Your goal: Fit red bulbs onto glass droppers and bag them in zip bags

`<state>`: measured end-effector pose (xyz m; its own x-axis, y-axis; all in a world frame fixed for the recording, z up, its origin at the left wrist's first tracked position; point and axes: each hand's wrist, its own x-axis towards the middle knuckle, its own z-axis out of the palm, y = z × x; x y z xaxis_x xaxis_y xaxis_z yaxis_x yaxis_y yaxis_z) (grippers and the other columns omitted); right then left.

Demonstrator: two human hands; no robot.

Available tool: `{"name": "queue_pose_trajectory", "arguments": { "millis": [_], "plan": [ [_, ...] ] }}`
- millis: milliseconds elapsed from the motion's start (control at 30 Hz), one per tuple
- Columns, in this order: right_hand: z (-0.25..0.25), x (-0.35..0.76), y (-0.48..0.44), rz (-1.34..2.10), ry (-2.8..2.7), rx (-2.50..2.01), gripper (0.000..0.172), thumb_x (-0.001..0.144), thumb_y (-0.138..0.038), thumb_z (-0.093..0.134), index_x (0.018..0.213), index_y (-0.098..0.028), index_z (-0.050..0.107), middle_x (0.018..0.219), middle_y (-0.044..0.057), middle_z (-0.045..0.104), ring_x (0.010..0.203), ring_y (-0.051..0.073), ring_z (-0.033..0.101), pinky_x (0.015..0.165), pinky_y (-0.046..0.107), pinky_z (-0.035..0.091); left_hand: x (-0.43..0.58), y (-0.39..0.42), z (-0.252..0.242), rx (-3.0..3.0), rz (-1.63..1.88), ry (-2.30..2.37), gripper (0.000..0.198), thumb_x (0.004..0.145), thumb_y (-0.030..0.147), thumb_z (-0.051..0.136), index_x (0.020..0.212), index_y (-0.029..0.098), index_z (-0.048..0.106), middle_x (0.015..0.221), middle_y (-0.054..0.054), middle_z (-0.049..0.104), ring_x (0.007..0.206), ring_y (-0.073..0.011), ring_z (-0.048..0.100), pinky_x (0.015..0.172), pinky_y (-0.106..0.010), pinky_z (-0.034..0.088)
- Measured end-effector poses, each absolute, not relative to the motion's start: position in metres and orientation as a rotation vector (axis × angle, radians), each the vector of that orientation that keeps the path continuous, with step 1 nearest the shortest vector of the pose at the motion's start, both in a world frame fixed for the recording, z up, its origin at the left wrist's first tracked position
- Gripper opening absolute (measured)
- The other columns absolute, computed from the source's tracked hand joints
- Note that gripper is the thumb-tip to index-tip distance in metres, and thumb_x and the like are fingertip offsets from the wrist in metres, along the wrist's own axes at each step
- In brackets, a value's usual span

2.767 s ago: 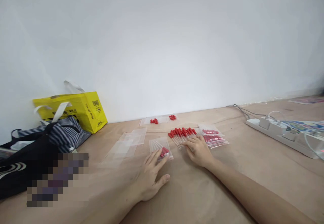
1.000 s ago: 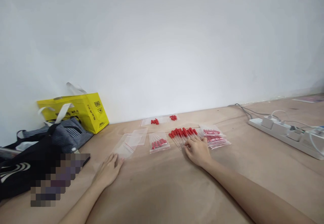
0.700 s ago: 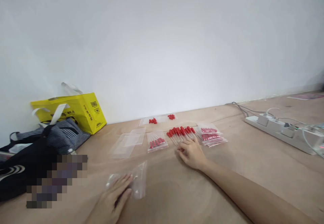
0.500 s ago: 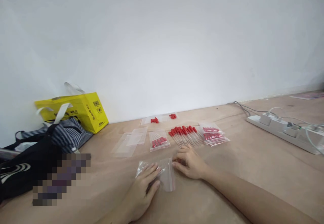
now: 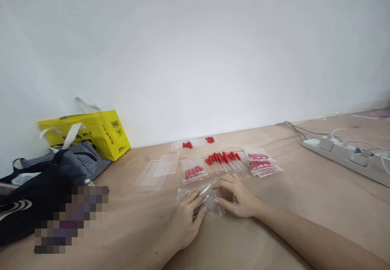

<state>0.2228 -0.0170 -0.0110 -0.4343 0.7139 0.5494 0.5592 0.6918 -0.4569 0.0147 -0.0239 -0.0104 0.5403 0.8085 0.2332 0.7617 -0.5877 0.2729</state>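
Note:
A clear zip-lock bag (image 5: 210,201) lies on the table in front of me. My left hand (image 5: 189,217) rests on the bag's left part, fingers stretched out over the plastic. At its right end is my right hand (image 5: 236,197), with curved fingers and thumb spaced apart, touching the plastic. Just beyond lies a row of droppers (image 5: 224,160) with red rubber bulbs and thin clear stems. Left of them is a zip-lock bag with several droppers (image 5: 194,172) inside. To their right sits a stack of filled bags (image 5: 263,165).
Flat clear bags (image 5: 155,174) lie to the left. Small groups of red bulbs (image 5: 187,144) rest on clear plastic by the wall. A yellow bag (image 5: 114,136), a striped bag (image 5: 79,160) and a black bag (image 5: 27,209) stand at left. A power strip (image 5: 344,156) with cables is at right.
The view has shifted slightly. Both hands and the bag beneath them have moved a little right and away from me; the right hand now overlaps the bag's right end.

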Motion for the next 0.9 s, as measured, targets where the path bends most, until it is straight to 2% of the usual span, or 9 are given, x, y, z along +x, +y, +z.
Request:
{"name": "queue_pose_trajectory", "arguments": {
  "millis": [100,167,233,333,500,600,700,833,900],
  "plan": [
    [-0.012,0.226,-0.015,0.209,-2.164,-1.055,0.009,0.075,-0.018,0.05,0.081,-0.02,0.056,0.075,-0.001,0.06,0.073,0.014,0.051,0.072,0.029,0.032,0.014,-0.023,-0.012,2.619,0.495,1.364,0.038,0.083,0.033,0.041,0.117,0.019,0.05,0.126,-0.009,0.048,0.117,-0.0225,0.041,0.096,-0.044,0.037],
    [-0.014,0.229,-0.011,0.176,-2.163,-1.127,0.01,0.074,-0.013,0.049,0.075,-0.02,0.056,0.07,-0.002,0.059,0.07,0.013,0.051,0.072,0.029,0.032,0.013,-0.023,-0.013,2.599,0.51,1.365,0.038,0.082,0.034,0.042,0.117,0.02,0.051,0.126,-0.009,0.047,0.118,-0.023,0.04,0.096,-0.045,0.036],
    [-0.015,0.232,-0.007,0.171,-2.186,-1.162,0.008,0.072,-0.015,0.051,0.07,-0.02,0.056,0.066,-0.003,0.059,0.069,0.014,0.051,0.073,0.03,0.033,0.012,-0.023,-0.013,2.577,0.511,1.375,0.038,0.082,0.034,0.043,0.117,0.021,0.051,0.126,-0.008,0.047,0.119,-0.0231,0.04,0.096,-0.044,0.036],
    [-0.016,0.235,-0.004,0.204,-2.232,-1.109,0.003,0.071,-0.021,0.056,0.073,-0.021,0.058,0.069,-0.001,0.059,0.072,0.015,0.051,0.072,0.031,0.034,0.012,-0.024,-0.011,2.554,0.471,1.403,0.039,0.083,0.035,0.041,0.118,0.022,0.05,0.128,-0.006,0.045,0.12,-0.0219,0.038,0.098,-0.042,0.034],
    [-0.018,0.235,-0.004,0.204,-2.184,-0.952,0.014,0.074,-0.019,0.052,0.085,-0.021,0.059,0.08,0.003,0.057,0.078,0.016,0.051,0.07,0.03,0.037,0.011,-0.024,-0.012,2.551,0.465,1.391,0.041,0.083,0.038,0.04,0.119,0.022,0.048,0.129,-0.006,0.044,0.12,-0.021,0.037,0.1,-0.04,0.031],
    [-0.019,0.236,-0.003,0.174,-2.225,-0.957,0.009,0.075,-0.02,0.051,0.076,-0.019,0.06,0.073,0.002,0.055,0.073,0.016,0.049,0.069,0.031,0.036,0.011,-0.024,-0.014,2.545,0.485,1.381,0.04,0.083,0.039,0.04,0.119,0.022,0.049,0.129,-0.006,0.045,0.12,-0.0209,0.038,0.1,-0.04,0.031],
    [-0.017,0.236,-0.003,0.157,-2.312,-0.957,0.012,0.075,-0.025,0.053,0.068,-0.019,0.06,0.073,0.002,0.056,0.072,0.016,0.048,0.069,0.032,0.036,0.011,-0.024,-0.014,2.539,0.486,1.38,0.041,0.083,0.039,0.04,0.119,0.022,0.049,0.129,-0.006,0.044,0.12,-0.0212,0.037,0.1,-0.04,0.031],
    [-0.013,0.234,-0.005,0.306,-2.397,-0.791,0.017,0.077,-0.029,0.051,0.079,-0.018,0.063,0.083,0.005,0.06,0.079,0.017,0.051,0.074,0.033,0.038,0.012,-0.023,-0.011,2.531,0.469,1.364,0.042,0.083,0.038,0.04,0.121,0.02,0.047,0.13,-0.008,0.043,0.121,-0.0224,0.037,0.1,-0.043,0.03],
    [-0.011,0.233,-0.007,0.428,-2.426,-0.694,0.025,0.077,-0.035,0.052,0.088,-0.016,0.063,0.089,0.007,0.061,0.083,0.018,0.053,0.077,0.032,0.04,0.012,-0.024,-0.01,2.519,0.473,1.356,0.042,0.082,0.038,0.041,0.12,0.02,0.048,0.129,-0.008,0.043,0.121,-0.0227,0.037,0.1,-0.043,0.03]
  ]
}}
